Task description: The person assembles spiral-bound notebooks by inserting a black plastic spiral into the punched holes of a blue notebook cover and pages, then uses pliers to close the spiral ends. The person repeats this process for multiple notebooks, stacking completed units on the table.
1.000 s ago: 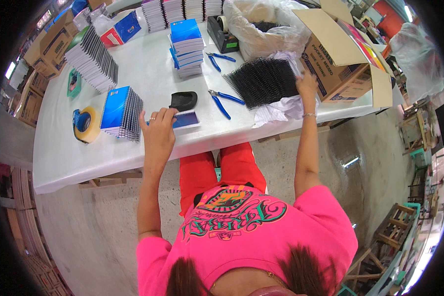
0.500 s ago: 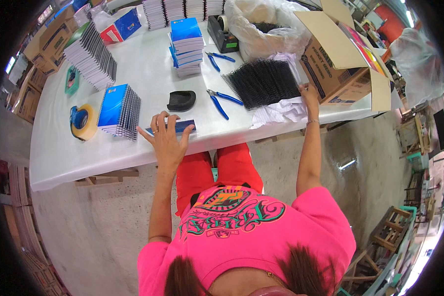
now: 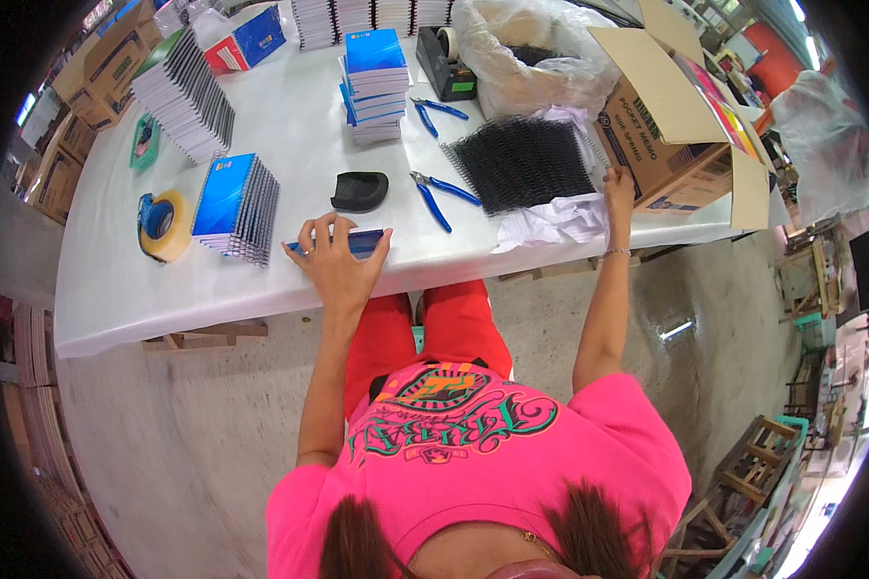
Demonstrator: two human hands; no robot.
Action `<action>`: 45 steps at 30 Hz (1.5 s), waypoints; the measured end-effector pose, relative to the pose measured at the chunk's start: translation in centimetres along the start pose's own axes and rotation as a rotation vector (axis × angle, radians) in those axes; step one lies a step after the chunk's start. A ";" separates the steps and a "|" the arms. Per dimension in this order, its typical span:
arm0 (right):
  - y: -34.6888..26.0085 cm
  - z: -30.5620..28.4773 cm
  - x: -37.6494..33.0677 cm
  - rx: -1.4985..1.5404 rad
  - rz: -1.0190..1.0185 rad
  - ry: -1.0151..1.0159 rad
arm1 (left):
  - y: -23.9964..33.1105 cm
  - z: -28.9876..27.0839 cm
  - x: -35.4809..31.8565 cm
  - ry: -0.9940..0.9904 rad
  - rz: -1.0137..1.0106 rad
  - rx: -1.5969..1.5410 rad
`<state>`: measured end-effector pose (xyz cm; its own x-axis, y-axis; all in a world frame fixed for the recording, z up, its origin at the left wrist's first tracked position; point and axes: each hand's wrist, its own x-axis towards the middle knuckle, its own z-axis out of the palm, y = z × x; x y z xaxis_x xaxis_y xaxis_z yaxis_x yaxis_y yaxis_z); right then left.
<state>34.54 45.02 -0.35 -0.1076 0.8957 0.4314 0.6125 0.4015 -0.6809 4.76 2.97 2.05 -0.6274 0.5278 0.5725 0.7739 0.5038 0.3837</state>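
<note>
My left hand [image 3: 340, 265] grips a small blue notebook [image 3: 365, 243] at the table's front edge, thumb at its right end and fingers over its left part; the hand hides much of it. My right hand [image 3: 619, 193] is closed, fingers drawn together, between the pile of black spiral binding coils [image 3: 521, 166] and the cardboard box. What it holds, if anything, is too small to make out. White crumpled paper [image 3: 555, 224] lies under the coils. Blue-handled cutting pliers [image 3: 441, 199] and a curved black piece [image 3: 359, 192] lie beyond my left hand.
A spiral-bound notebook stack [image 3: 237, 207] stands left, beside a tape roll [image 3: 164, 227]. Another blue notebook stack [image 3: 374, 87], a second pair of pliers [image 3: 436, 114], a tape dispenser [image 3: 444, 68] and a plastic bag [image 3: 521, 82] sit farther back. An open cardboard box [image 3: 657, 154] occupies the right.
My left hand has shifted slightly right and closed round the blue notebook, which is now tilted. My right hand has moved a little right, off the edge of the coil pile.
</note>
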 end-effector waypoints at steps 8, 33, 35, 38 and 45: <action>-12.8 -3.3 -3.7 1.125 0.102 -0.118 | 0.0 -0.2 0.1 0.064 -0.003 -0.031; -26.5 5.1 -17.6 0.596 -0.359 -0.902 | -0.1 0.8 0.6 0.048 -0.015 -0.026; -26.7 5.8 -17.9 0.527 -0.420 -0.923 | -0.3 0.8 0.7 0.058 -0.010 -0.047; -27.1 6.1 -18.3 0.470 -0.455 -0.941 | -0.3 0.8 0.7 0.047 -0.016 -0.071; -26.6 7.1 -19.5 0.625 -0.433 -0.924 | -0.3 0.8 0.7 0.041 -0.008 -0.052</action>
<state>14.79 18.21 5.12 -0.8901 0.3587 0.2811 -0.0724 0.4978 -0.8643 4.00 3.73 1.78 -0.6304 0.4950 0.5979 0.7730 0.4709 0.4252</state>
